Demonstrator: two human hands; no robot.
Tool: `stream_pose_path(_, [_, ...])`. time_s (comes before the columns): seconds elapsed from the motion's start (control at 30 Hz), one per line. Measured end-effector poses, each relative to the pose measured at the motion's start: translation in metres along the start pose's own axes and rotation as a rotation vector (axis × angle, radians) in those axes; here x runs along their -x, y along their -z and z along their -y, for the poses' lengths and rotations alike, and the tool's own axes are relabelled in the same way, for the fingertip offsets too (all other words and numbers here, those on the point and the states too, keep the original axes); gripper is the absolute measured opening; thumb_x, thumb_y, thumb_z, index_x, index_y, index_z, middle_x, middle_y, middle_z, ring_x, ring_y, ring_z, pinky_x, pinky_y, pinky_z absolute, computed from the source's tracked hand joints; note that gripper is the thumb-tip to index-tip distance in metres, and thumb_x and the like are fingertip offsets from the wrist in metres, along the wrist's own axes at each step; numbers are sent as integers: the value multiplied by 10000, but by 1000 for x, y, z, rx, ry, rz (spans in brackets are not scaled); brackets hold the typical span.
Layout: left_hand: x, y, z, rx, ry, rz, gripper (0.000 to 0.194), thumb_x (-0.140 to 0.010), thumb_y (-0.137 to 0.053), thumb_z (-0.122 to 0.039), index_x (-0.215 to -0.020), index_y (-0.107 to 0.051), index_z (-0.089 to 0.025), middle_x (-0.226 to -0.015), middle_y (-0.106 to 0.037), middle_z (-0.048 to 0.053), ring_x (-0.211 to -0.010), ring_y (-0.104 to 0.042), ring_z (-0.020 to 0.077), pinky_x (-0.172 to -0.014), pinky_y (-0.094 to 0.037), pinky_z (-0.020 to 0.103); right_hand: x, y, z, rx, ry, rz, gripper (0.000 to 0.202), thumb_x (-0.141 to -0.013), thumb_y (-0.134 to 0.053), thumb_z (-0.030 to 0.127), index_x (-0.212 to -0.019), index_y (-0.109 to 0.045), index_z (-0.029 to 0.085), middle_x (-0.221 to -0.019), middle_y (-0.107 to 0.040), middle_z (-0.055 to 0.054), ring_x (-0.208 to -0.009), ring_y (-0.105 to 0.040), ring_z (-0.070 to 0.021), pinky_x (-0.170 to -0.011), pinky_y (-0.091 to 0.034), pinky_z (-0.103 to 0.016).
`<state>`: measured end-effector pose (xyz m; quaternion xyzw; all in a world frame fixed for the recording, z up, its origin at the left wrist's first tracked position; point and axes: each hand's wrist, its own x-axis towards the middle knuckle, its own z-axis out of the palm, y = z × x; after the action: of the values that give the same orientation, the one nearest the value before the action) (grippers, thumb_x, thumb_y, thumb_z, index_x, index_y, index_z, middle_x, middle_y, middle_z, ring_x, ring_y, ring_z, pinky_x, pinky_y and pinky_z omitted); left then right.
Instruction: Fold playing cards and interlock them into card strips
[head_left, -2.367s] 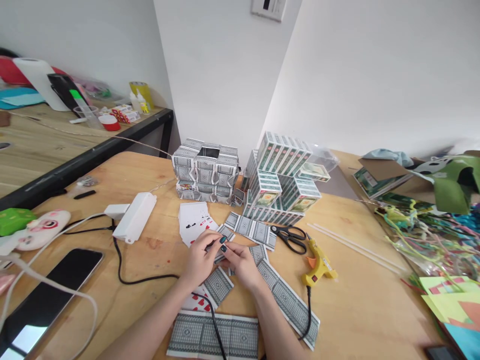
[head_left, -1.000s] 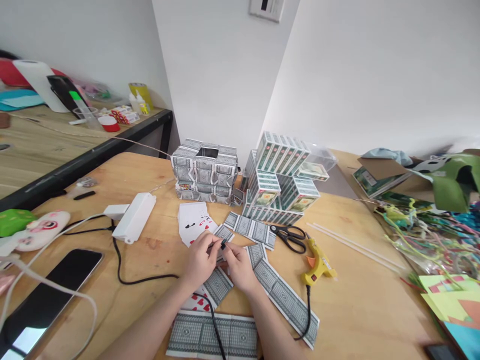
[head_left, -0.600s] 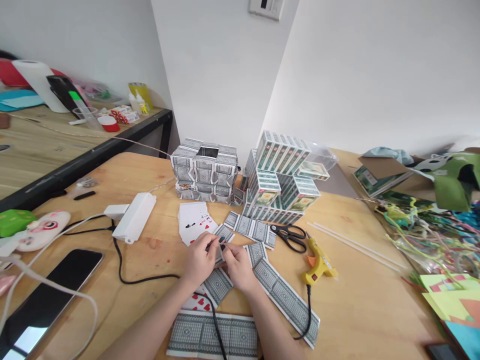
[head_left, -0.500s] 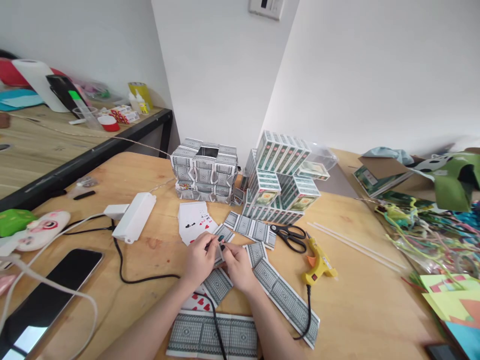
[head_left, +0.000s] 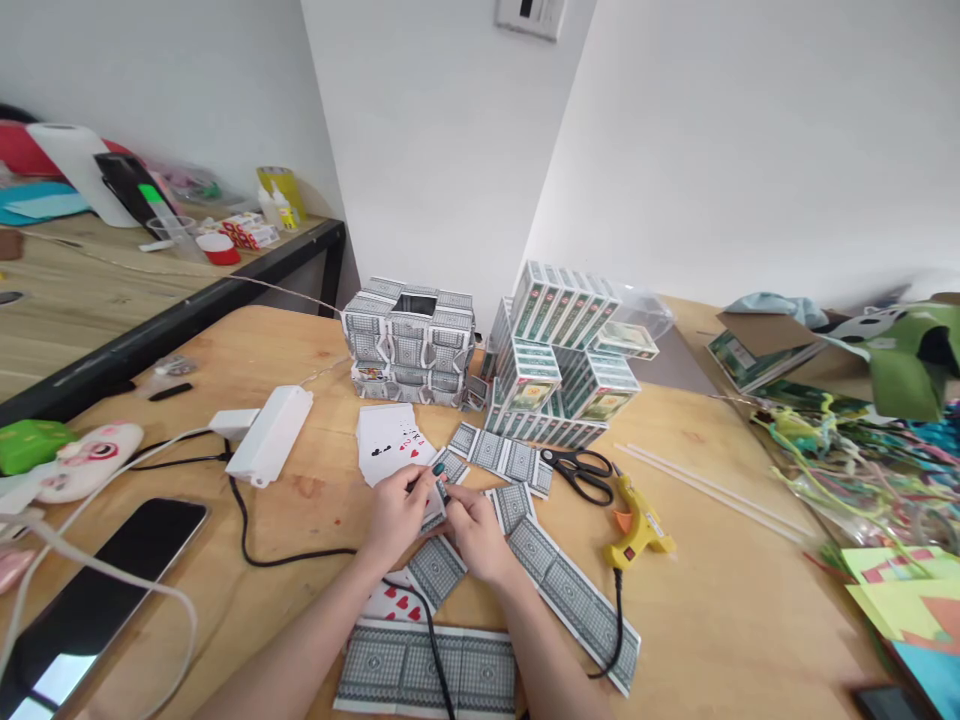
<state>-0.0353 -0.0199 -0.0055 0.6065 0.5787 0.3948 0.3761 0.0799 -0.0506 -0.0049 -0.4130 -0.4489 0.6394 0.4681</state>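
Note:
Between my two hands is a playing card (head_left: 433, 516), its patterned back partly showing. My left hand (head_left: 397, 508) pinches the card from the left, fingers closed. From the right, my right hand (head_left: 474, 532) grips its edge with thumb and fingers together. Below them lies a patterned card piece (head_left: 436, 572), and loose red-suit cards (head_left: 394, 603) show beside my left forearm. A long joined card strip (head_left: 574, 590) slants off to the right, and another joined card panel (head_left: 424, 670) lies under a black cord. Face-up cards (head_left: 386, 440) are spread just beyond my left hand.
A block built of cards (head_left: 409, 345) and stacked card boxes (head_left: 536, 375) stand at the back. Black scissors (head_left: 581, 474) and a yellow glue gun (head_left: 636, 530) lie right, its cord crossing the table. A white power strip (head_left: 270, 435) and a phone (head_left: 112, 590) lie left.
The card between my hands has tilted slightly and more of its patterned back shows. My fingers have shifted a little on it; everything else stays in place.

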Motion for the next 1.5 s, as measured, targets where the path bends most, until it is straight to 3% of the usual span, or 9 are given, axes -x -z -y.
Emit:
stream_pose_path(0.33, [-2, 0, -1, 43, 41, 12, 284, -770, -453, -344, -710, -642, -142, -651, -664, 23, -586, -564, 139, -531, -419, 209, 2, 0, 1, -38, 5, 47, 285, -762, -364, 179, -846, -635, 169, -764, -613, -4, -651, -595, -137, -519, -507, -218])
stream_pose_path(0.5, [-3, 0, 1, 21, -92, -43, 232, -796, -443, -309, -719, -602, -158, -699, -653, 28, -658, -576, 147, -604, -441, 227, -1, 0, -7, -8, -4, -17, 249, -820, -414, 328, -948, -582, 197, -698, -601, 6, -516, -581, -125, -449, -477, -224])
stream_pose_path(0.67, [-1, -1, 3, 25, -245, -162, 193, -825, -423, -265, -735, -566, -171, -741, -613, 38, -719, -557, 143, -674, -448, 244, -4, 2, -8, -16, -26, -189, 282, -759, -532, 472, -800, -524, 193, -575, -563, 17, -456, -561, -141, -418, -470, -251])
stream_pose_path(0.8, [3, -4, 3, 83, -282, -107, 163, -832, -432, -258, -839, -572, -175, -838, -607, 49, -795, -563, 149, -718, -454, 258, -6, 9, -8, 18, 62, -377, 275, -717, -599, 442, -744, -529, 178, -615, -553, 13, -461, -542, -123, -448, -484, -258])
stream_pose_path(0.9, [5, -8, 1, 108, -262, -42, 141, -813, -475, -272, -869, -564, -177, -869, -605, 46, -832, -565, 156, -746, -452, 270, -5, 13, -8, 108, 142, -437, 224, -747, -569, 398, -745, -545, 176, -662, -570, -5, -509, -550, -126, -481, -476, -255])
stream_pose_path(1.1, [5, -10, 0, 89, -180, 2, 143, -792, -502, -303, -788, -563, -174, -806, -603, 27, -784, -565, 154, -718, -451, 268, -1, 12, -2, 398, 247, -429, 158, -791, -507, 302, -699, -558, 185, -641, -588, -9, -594, -547, -139, -591, -449, -255])
stream_pose_path(1.3, [3, -8, -1, 201, -121, 75, 178, -802, -489, -328, -765, -556, -168, -781, -588, 29, -753, -557, 153, -688, -455, 261, 0, 12, -1, 439, 245, -413, 137, -796, -493, 275, -695, -539, 196, -632, -592, -3, -598, -551, -144, -602, -438, -256])
stream_pose_path(1.5, [3, -7, -2, 274, -54, 60, 192, -774, -521, -344, -815, -582, -166, -811, -620, 39, -771, -576, 168, -694, -472, 273, -1, 15, -4, 465, 247, -402, 135, -805, -476, 265, -702, -528, 196, -678, -606, -14, -632, -562, -150, -630, -434, -267])
